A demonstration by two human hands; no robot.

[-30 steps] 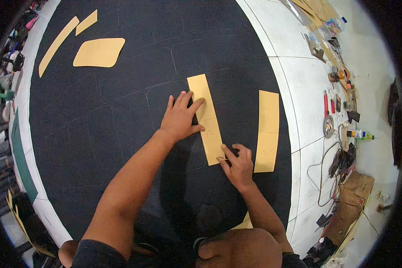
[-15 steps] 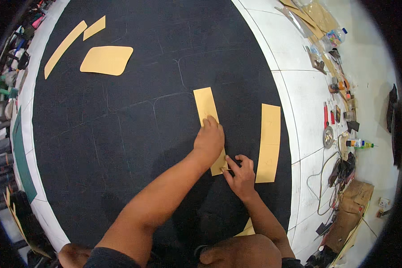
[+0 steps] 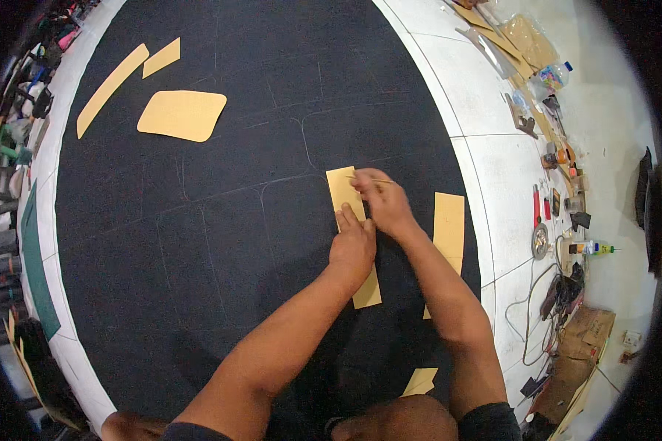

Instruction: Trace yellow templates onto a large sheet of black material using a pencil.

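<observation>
A long tan cardboard strip [image 3: 343, 192] lies on a large black sheet [image 3: 221, 220] spread over the floor. My left hand [image 3: 353, 246] presses flat on the middle of this strip. My right hand [image 3: 381, 202] sits just beyond it near the strip's far end, its fingers closed on a thin pencil-like stick [image 3: 371, 179] whose tip lies across the strip. Faint chalk outlines run over the black sheet around the strip. A second tan strip [image 3: 449, 228] lies to the right, partly behind my right forearm.
Tan template pieces [image 3: 182, 114] lie at the sheet's far left, with two narrow strips [image 3: 110, 87] beyond. A small tan piece [image 3: 420, 381] is near my body. Tools, bottles, cables and a cardboard box [image 3: 577, 353] crowd the white tiles at right. Clutter lines the left edge.
My right hand moved from the strip's near end up to its far end with the stick. My left hand slid down the strip toward me.
</observation>
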